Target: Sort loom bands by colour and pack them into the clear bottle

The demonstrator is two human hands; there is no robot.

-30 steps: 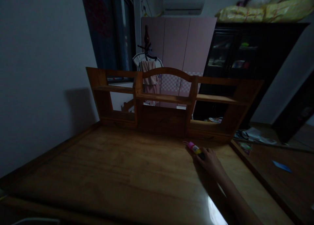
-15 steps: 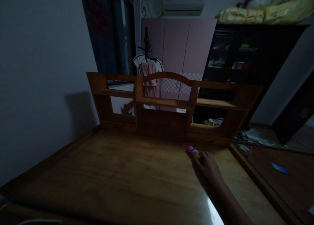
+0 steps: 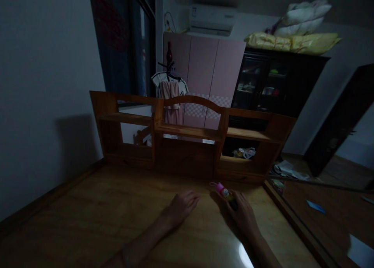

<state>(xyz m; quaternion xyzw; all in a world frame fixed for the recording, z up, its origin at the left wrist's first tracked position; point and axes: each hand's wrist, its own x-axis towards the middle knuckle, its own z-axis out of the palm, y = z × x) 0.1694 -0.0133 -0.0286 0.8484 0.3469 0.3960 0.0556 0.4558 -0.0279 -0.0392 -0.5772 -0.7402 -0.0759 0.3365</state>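
My right hand (image 3: pixel 241 211) is wrapped round a small tube (image 3: pixel 224 191) with a pink end, a yellow and dark body and a pale label. A thin pink cord loop (image 3: pixel 213 184) sticks out from its pink end. The tube is held low over the glossy wooden surface (image 3: pixel 140 205), tilted up to the left. To the left of it, apart from the tube, my left hand (image 3: pixel 182 207) is just above or on the wood with its fingers curled together. Whether anything is inside those fingers is hidden.
A wooden shelf unit (image 3: pixel 188 132) with open compartments runs along the far edge. A raised wooden rim (image 3: pixel 292 217) borders the right side, and a white wall (image 3: pixel 43 85) rises at the left. Beyond stand a pink wardrobe (image 3: pixel 201 65) and a dark cabinet (image 3: pixel 286 81).
My left hand has come into view from the lower left and is now beside the tube. My right hand keeps its hold on the tube. The view has tilted slightly upward.
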